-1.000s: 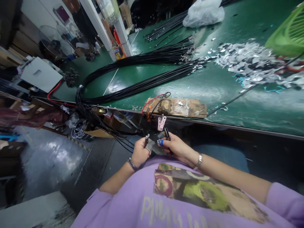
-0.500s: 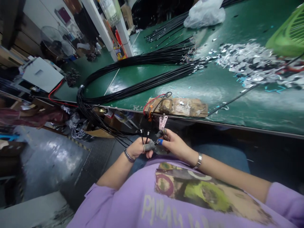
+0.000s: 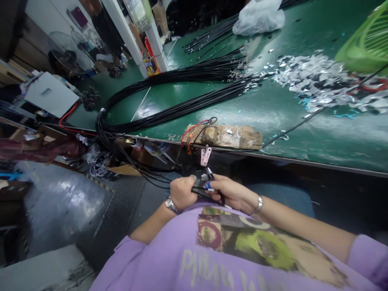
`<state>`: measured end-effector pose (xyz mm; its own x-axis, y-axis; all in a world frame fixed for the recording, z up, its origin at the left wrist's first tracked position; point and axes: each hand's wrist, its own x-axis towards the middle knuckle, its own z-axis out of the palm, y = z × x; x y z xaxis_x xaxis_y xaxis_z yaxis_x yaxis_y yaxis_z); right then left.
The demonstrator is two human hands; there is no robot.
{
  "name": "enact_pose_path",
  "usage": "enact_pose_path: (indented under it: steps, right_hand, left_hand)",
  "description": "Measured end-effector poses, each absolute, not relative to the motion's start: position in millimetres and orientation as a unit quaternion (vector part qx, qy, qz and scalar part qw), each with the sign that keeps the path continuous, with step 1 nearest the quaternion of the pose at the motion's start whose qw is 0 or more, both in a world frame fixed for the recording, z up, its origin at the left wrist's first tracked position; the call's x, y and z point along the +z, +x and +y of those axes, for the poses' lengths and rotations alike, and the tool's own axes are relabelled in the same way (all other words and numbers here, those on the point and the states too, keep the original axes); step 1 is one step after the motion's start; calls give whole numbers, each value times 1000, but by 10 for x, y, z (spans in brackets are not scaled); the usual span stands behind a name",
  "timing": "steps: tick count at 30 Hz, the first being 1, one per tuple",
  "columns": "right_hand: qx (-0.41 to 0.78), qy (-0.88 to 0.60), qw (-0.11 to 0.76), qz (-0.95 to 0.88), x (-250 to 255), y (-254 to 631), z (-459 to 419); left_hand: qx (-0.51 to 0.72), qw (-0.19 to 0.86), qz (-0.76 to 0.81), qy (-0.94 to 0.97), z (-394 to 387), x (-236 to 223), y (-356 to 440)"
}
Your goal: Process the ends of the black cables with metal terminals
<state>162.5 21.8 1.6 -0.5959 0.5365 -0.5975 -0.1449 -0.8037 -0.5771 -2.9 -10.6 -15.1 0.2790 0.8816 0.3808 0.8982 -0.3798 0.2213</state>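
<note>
Both hands are in front of the purple shirt, below the bench edge. My left hand (image 3: 183, 192) is closed in a fist around thin black cables (image 3: 198, 190), which run across to the other hand. My right hand (image 3: 228, 192), with blue wrapped round a fingertip, pinches the cables near their ends; a white tip sticks up above the fingers. Just above hangs a pink clothes peg (image 3: 205, 156), apart from both hands. It is fixed below a worn wooden block (image 3: 238, 136) that carries red and black wires. How many cables are held, I cannot tell.
A long bent bundle of black cables (image 3: 182, 113) lies on the green bench (image 3: 169, 95) and hangs over its edge at left. Foil scraps (image 3: 315, 79), a green plastic basket (image 3: 363, 44) and a clear plastic bag (image 3: 259, 18) are on the bench. A white box-shaped machine (image 3: 51, 95) stands far left.
My left hand has turned over, its back now up, and closed round the cables. My right hand has moved slightly right and down, away from the peg. The cables now stretch between the hands.
</note>
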Motion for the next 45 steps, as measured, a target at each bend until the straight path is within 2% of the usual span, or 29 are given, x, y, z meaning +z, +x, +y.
enact_pose_path:
  steps: [3, 10, 19, 29, 35, 40, 45]
  right_hand:
    - [846, -403, 211, -277, 37, 1648, 185]
    - [771, -451, 306, -329, -9, 1704, 231]
    - [751, -405, 309, -421, 95, 1731, 180]
    - [762, -405, 337, -376, 41, 1685, 197]
    - [843, -376, 268, -275, 12, 1697, 200]
    - [783, -399, 321, -354, 21, 1694, 204]
    - [754, -396, 331, -406, 60, 1725, 216]
  left_hand:
    - [-240, 67, -552, -796, -85, -140, -60]
    - [-242, 78, -518, -817, -169, -67, -53]
    - [-275, 64, -496, -821, -165, -46, -19]
    - [-254, 52, -502, -825, -185, -99, -34]
    - [-261, 57, -492, -829, -188, -96, -34]
    - [-233, 41, -522, -820, -193, -116, -45]
    - [-256, -20, -522, -813, -174, -104, -46]
